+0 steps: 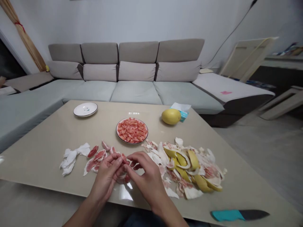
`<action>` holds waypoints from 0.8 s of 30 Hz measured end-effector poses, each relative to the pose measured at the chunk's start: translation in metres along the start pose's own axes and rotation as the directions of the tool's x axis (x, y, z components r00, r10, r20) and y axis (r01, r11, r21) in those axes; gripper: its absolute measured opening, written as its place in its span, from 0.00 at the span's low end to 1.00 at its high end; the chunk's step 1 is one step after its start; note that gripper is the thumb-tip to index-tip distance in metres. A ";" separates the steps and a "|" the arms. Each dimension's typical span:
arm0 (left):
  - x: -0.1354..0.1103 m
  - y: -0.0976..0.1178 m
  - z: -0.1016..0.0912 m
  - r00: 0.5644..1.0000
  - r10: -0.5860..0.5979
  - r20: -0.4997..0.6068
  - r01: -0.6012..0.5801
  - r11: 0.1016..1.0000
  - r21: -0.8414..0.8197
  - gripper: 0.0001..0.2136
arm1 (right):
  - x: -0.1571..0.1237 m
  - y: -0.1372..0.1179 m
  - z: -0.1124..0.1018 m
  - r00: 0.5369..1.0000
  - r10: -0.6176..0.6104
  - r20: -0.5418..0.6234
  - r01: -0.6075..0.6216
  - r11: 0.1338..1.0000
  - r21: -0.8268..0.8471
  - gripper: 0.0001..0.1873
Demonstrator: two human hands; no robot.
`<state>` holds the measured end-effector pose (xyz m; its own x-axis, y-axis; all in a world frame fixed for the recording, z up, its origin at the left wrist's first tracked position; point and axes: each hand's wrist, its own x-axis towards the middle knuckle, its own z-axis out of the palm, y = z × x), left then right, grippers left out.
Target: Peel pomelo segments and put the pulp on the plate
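"What did the hands have?"

"The left hand [106,176] and the right hand [144,176] met above the tabletop [42,151], and their fingertips [119,160] pinched a piece of pink pomelo flesh [124,158] between them. Both grips were narrow."

"Could you see the whole piece?"

"No, the fingers hid most of it, so its shape was hard to make out. Torn pink membranes [96,157] lay just beside the left hand, and others were half covered beneath the hands."

"What else was nearby?"

"A heap of yellow peel and white pith [189,170] lay to the right, crumpled tissue [71,159] to the left, and a plate of pink pulp [132,130] straight ahead. A whole pomelo [170,116] partly hid a tissue packet [182,111]."
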<state>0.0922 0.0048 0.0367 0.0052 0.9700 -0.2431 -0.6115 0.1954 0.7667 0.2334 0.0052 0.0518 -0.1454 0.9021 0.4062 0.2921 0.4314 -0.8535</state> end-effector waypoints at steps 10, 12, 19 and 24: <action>-0.007 -0.001 0.007 1.000 -0.001 -0.008 0.001 0.997 0.072 0.11 | -0.002 0.002 -0.016 0.993 0.091 0.072 -0.094 0.995 0.041 0.06; -0.007 -0.002 0.008 1.000 -0.022 -0.004 0.022 0.999 0.045 0.11 | -0.003 0.001 -0.018 0.991 0.109 0.071 -0.114 0.991 0.065 0.06; -0.007 -0.007 0.012 1.000 -0.020 0.017 0.019 0.998 0.061 0.10 | -0.005 -0.001 -0.015 0.991 0.131 0.038 -0.133 0.988 0.083 0.06; -0.010 -0.005 0.012 0.979 0.204 -0.004 -0.190 0.917 0.350 0.09 | -0.007 -0.001 -0.016 0.981 0.185 0.051 -0.190 0.973 0.131 0.06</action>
<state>0.1049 -0.0043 0.0428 -0.1225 0.9889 -0.0836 -0.2850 0.0457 0.9574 0.2494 -0.0010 0.0554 -0.1369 0.9648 0.2244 0.1879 0.2477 -0.9504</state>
